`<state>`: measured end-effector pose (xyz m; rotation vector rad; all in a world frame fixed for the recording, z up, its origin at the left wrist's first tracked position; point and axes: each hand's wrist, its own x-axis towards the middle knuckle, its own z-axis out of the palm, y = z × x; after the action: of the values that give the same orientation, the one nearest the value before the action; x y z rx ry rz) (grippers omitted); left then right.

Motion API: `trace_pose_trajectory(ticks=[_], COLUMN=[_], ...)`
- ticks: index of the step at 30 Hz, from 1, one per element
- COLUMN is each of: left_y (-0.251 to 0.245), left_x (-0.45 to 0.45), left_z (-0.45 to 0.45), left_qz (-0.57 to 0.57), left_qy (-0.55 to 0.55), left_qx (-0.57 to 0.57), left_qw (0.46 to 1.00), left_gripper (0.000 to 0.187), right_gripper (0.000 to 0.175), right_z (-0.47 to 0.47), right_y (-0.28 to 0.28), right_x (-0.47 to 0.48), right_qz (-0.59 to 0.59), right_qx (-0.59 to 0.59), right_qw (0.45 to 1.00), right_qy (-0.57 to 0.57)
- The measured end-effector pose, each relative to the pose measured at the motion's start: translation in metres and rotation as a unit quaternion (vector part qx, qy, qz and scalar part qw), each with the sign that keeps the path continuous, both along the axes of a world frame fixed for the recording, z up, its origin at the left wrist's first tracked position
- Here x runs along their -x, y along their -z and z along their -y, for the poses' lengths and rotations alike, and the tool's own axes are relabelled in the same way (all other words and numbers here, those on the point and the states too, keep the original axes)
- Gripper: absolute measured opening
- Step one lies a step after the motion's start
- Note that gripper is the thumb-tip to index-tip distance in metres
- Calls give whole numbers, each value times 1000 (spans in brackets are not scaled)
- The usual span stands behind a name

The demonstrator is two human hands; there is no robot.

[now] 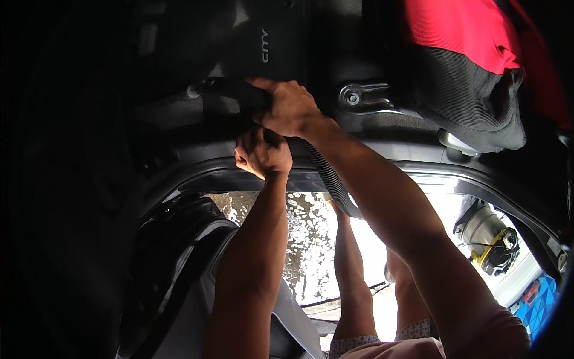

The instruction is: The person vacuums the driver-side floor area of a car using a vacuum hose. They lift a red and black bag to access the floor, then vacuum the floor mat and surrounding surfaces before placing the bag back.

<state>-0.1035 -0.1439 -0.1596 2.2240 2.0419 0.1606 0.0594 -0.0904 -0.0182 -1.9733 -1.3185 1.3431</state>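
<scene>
My right hand is closed around the dark end piece of a ribbed hose, likely a vacuum hose, low inside a car's door opening. From under my right wrist the grey corrugated hose runs out over the door sill. The dark end piece points left across the car floor; its tip is lost in shadow. Just below my right hand, my left hand rests at the inner sill edge with its fingers curled. Whether it holds anything cannot be seen.
A metal seat-rail bracket with a bolt lies right of my hands. Red and black fabric hangs at upper right. The open car door is at left. Outside are wet ground, a metal canister and a blue patterned item.
</scene>
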Motion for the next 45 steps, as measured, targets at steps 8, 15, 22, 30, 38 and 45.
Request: trace_pose_trajectory(ticks=[8,15,22,30,38,45], left_y=[0,15,18,-20,-22,-26], left_x=[-1,9,11,-11,-13,-14], left_z=[-1,0,0,-5,-3,-7], left_qz=[295,-47,-13,23,4,25], left_qy=[-123,19,48,21,-12,27], left_qx=[-57,-37,-102,-46,-28,-6], left_qw=[946,998,994,998,1000,999], left_gripper=[63,69,69,46,33,33], right_gripper=[71,71,74,71,71,73], right_z=[-22,0,6,14,10,-6], right_y=[-7,0,-10,3,7,-31], right_x=[30,-1,15,-3,-18,41], right_qz=[-104,-72,-92,-38,-23,-129], right_qx=[-76,-11,-2,-76,-75,-137], right_qw=[992,996,995,996,997,982], right_qy=[-7,54,44,6,-22,-33])
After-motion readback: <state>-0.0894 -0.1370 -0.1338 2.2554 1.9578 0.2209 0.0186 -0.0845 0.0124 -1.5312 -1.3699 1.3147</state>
